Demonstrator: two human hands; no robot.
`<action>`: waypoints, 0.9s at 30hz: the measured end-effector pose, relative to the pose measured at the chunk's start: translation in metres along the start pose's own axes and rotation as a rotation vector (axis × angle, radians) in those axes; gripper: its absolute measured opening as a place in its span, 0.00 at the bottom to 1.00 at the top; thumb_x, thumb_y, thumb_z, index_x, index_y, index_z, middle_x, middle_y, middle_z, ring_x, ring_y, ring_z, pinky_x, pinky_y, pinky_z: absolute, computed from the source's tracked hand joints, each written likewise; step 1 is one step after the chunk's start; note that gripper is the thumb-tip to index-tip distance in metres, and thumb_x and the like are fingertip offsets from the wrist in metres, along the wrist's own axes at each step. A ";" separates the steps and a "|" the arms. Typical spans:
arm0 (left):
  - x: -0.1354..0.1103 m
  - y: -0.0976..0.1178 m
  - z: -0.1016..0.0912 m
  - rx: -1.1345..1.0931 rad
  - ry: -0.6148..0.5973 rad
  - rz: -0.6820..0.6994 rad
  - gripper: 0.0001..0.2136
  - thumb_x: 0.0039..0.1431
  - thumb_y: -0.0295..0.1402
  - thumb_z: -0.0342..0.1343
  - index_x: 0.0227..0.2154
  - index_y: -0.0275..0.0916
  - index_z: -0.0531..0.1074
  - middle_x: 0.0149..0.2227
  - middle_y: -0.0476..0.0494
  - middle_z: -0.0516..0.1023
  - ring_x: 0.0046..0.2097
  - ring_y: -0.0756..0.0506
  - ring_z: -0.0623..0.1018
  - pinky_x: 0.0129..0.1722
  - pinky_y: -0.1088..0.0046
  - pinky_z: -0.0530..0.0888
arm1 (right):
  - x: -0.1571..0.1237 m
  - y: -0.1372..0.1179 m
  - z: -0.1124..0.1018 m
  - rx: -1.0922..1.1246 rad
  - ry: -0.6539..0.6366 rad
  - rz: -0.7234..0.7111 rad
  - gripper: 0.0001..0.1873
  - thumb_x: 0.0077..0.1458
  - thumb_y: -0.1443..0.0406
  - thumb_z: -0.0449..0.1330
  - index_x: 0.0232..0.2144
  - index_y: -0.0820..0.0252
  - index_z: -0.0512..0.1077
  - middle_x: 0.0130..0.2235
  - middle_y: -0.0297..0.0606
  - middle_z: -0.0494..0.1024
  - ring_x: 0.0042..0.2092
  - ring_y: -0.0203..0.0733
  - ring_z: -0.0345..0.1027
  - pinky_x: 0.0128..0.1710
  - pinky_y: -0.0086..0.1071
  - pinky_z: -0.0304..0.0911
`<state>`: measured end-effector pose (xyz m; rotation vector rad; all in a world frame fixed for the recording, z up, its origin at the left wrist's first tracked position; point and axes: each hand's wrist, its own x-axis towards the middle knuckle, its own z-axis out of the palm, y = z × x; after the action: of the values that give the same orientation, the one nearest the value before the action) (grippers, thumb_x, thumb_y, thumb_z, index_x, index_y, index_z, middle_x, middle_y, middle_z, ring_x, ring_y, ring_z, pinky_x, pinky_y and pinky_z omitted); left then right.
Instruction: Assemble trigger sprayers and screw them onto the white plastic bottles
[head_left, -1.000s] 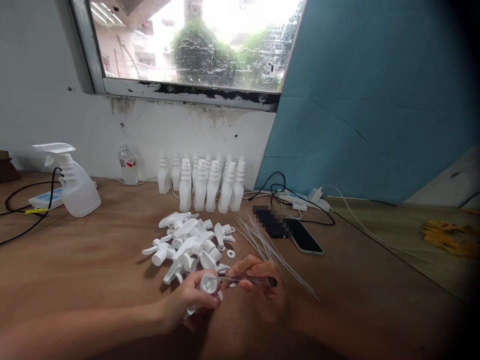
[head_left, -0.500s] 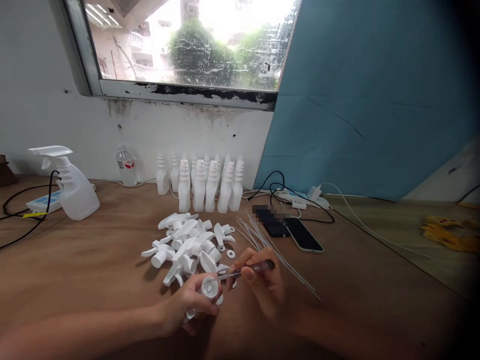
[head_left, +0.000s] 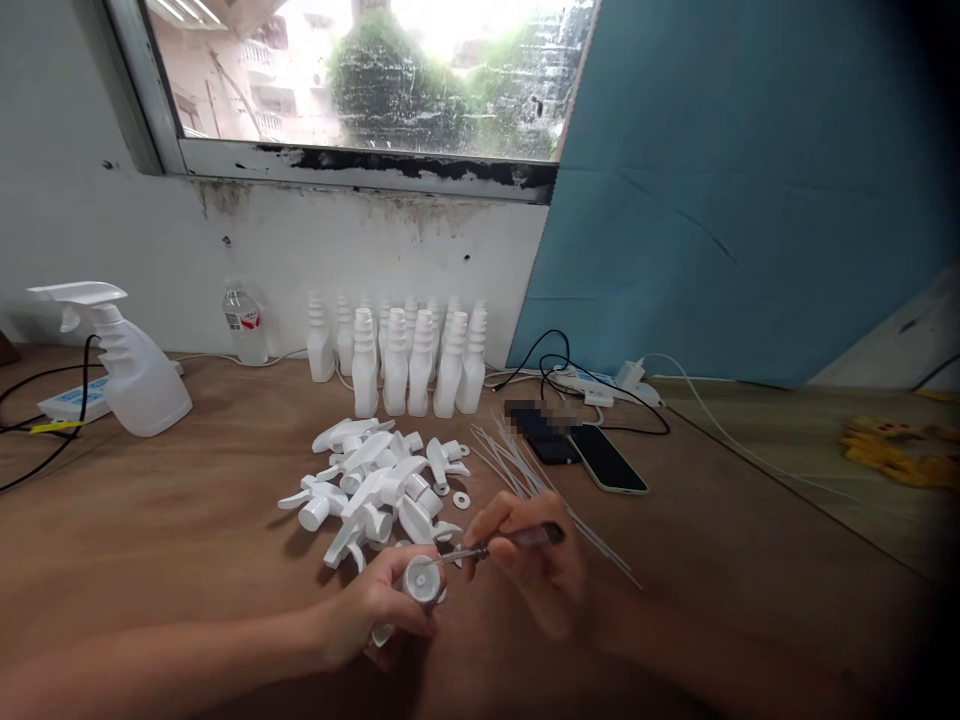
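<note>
My left hand [head_left: 390, 605] is closed around a white spray trigger head [head_left: 422, 581], its round collar turned up so the inside shows. Between the fingers of my right hand [head_left: 529, 560] is a small screwdriver [head_left: 525, 538] with a dark-ended, translucent handle. Its thin shaft points left, and the tip meets the collar's rim; whether it reaches inside I cannot tell. Just beyond my hands lies a pile of white spray trigger heads [head_left: 367, 485]. A flat white washer [head_left: 461, 500] rests at the pile's right side.
White bottles [head_left: 395, 365] stand grouped near the wall. Thin clear tubes [head_left: 525, 470] and two phones [head_left: 607, 460] lie on the right. An assembled spray bottle [head_left: 146, 375], a water bottle [head_left: 246, 325] and a power strip [head_left: 75, 400] are at left. A yellow item [head_left: 892, 450] sits far right.
The view has shifted slightly. My right hand and the screwdriver have drawn a little to the right, and the collar in my left hand now faces more toward me.
</note>
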<state>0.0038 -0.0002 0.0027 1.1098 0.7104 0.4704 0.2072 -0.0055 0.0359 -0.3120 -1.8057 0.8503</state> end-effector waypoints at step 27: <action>0.001 -0.003 -0.002 -0.032 0.041 0.009 0.10 0.39 0.28 0.58 0.28 0.37 0.64 0.20 0.55 0.62 0.16 0.55 0.59 0.10 0.83 0.56 | -0.014 0.018 -0.002 -0.359 -0.072 -0.283 0.09 0.56 0.70 0.58 0.38 0.56 0.62 0.36 0.41 0.75 0.36 0.39 0.72 0.35 0.32 0.70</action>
<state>0.0030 0.0011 -0.0010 1.0758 0.7318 0.5120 0.2111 0.0000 0.0145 -0.2475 -2.0104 0.3424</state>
